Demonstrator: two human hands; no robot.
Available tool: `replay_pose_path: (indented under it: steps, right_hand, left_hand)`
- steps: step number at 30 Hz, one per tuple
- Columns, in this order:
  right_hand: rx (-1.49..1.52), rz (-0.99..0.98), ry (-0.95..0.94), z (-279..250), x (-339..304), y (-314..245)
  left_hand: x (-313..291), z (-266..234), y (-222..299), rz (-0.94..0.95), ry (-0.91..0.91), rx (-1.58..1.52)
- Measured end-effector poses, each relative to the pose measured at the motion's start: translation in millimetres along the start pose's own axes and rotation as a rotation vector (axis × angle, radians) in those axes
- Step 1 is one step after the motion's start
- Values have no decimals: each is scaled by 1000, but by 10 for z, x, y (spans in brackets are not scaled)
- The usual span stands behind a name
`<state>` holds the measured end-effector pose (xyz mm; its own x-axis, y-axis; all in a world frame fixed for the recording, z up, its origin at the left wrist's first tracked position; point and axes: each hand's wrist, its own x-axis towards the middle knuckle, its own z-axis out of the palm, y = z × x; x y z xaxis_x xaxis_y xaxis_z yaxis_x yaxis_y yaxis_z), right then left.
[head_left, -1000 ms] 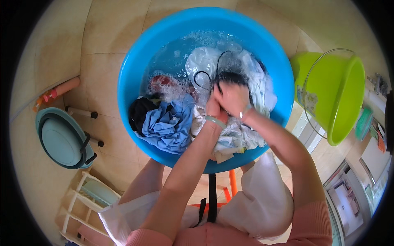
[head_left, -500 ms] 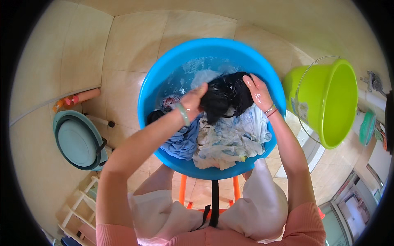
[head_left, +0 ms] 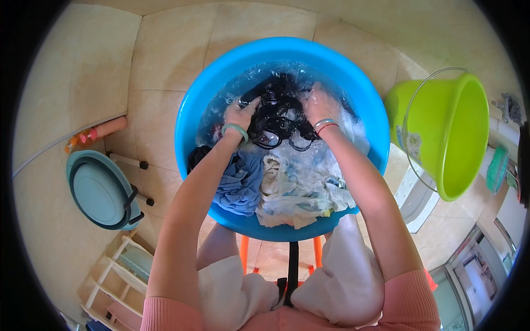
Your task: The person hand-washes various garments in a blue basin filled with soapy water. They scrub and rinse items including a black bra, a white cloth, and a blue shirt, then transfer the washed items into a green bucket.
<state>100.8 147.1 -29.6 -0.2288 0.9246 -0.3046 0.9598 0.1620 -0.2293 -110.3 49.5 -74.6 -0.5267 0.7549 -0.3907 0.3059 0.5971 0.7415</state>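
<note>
Head view, from its left: an orange-pink bottle-like thing [head_left: 109, 128] lay at the foot of the wall. Near it a grey-green basin [head_left: 98, 193] sat over pale, black-footed legs [head_left: 128, 160], likely those of a stool that kept it off the floor. A cream rack [head_left: 107, 268] stood closer to the person.

A round blue tub [head_left: 285, 47] filled the middle, just beyond the knees, apparently so that both arms could reach down into it. At its near left a blue garment [head_left: 241, 182] was bunched beside a dark cloth [head_left: 197, 158], perhaps pushed there to leave the far water open.

The left hand [head_left: 238, 116] touched the left edge of a black garment [head_left: 279, 98]. Its thumb lay out over the fabric; the other fingers were mostly hidden, so whether they gripped could not be told. The black garment lay wet and spread in the far half of the tub, between the two hands, its loops toward the person. Below it sat a heap of white patterned cloth [head_left: 303, 193].

The right hand [head_left: 320, 105] was at the garment's right edge, its fingers pointing down into foamy water, their grip unclear; the paired placing seemed meant to keep the fabric spread.

Farther right stood a lime-green bucket [head_left: 425, 127].
</note>
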Motion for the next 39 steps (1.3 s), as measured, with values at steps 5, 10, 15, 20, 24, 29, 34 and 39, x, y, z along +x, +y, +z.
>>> replay_pose_path:
  steps: [5,10,15,20,24,29,34,39]
  right_hand:
    - [-36,45,-184,-16,68,-41]
    - [103,47,38,-14,-25,-61]
    - [325,-84,165,-50,-219,-37]
    - [379,-626,248,-652,-715,-587]
    - [487,-762,158,-773,-1166,-980]
    - [567,-682,228,-666,-1158,-1067]
    - [711,-653,336,-562,-941,-1067]
    - [713,-654,302,-517,-766,-964]
  left_hand:
    - [100,-13,-46,-3,22,179]
    - [77,-146,178,-289,-153,-501]
    - [-245,-396,821,-425,-435,-1018]
    - [-431,-283,949,-489,-625,-1455]
    - [-367,66,656,-492,-997,-1768]
    - [-398,357,235,-652,-1323,-1760]
    - [-535,333,266,-696,-1173,-1718]
    - [-683,254,600,-725,-717,-1567]
